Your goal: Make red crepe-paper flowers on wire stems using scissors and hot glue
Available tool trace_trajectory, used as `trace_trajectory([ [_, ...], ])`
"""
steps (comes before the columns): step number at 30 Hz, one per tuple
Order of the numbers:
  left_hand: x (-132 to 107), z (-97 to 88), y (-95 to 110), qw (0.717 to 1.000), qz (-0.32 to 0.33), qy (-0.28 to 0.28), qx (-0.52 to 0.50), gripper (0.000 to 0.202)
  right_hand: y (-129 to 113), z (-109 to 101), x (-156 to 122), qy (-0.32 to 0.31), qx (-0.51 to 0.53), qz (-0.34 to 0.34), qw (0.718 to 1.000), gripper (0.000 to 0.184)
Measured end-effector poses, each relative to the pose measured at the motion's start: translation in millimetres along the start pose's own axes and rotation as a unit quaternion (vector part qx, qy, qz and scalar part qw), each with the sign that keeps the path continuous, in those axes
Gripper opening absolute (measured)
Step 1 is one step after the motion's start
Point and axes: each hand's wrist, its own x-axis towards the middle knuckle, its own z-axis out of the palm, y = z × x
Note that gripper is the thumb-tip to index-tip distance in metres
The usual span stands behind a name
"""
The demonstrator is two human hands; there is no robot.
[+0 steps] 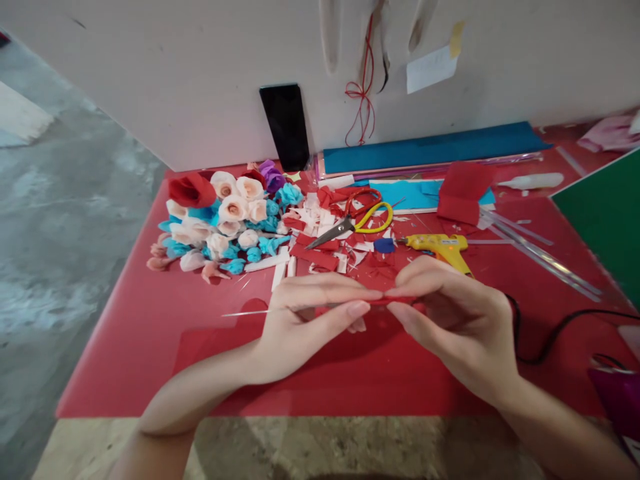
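My left hand (305, 330) and my right hand (463, 323) meet fingertip to fingertip above the red tabletop. Between both thumbs and index fingers is a narrow piece of red paper (384, 301), rolled or folded, mostly hidden by the fingers. A thin pale wire or stick (245, 313) juts out to the left behind my left hand; its other end is covered. Beyond the hands lie scissors (350, 225) with red and yellow handles, on a heap of red and white paper scraps (320, 257). A yellow glue gun (437, 245) rests just past my right hand.
Paper flowers (233, 208) in white, blue, red and purple crowd the back left. A black phone (286, 127) leans on the wall. Blue paper (430, 148), clear glue sticks (545, 257), a white bottle (533, 181) and a black cord (550, 337) lie toward the right.
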Motion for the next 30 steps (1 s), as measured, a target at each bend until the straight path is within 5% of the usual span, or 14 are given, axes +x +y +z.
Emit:
trace_trajectory([
  [11, -4.9, 2.1, 0.4, 0.989, -0.068, -0.026, -0.13, 0.026, 0.5, -5.1, 3.4, -0.015, -0.014, -0.024, 1.0, 0.022],
  [20, -2.3, 0.7, 1.0, 0.988, -0.094, -0.041, -0.115, 0.027, -2.6, -13.1, 10.5, -0.047, -0.196, -0.151, 0.968, 0.02],
  [30, 1.5, 2.4, 5.9, 0.993, -0.087, -0.052, -0.055, 0.016, -5.2, -9.8, 9.8, -0.042, -0.202, -0.141, 0.968, 0.015],
])
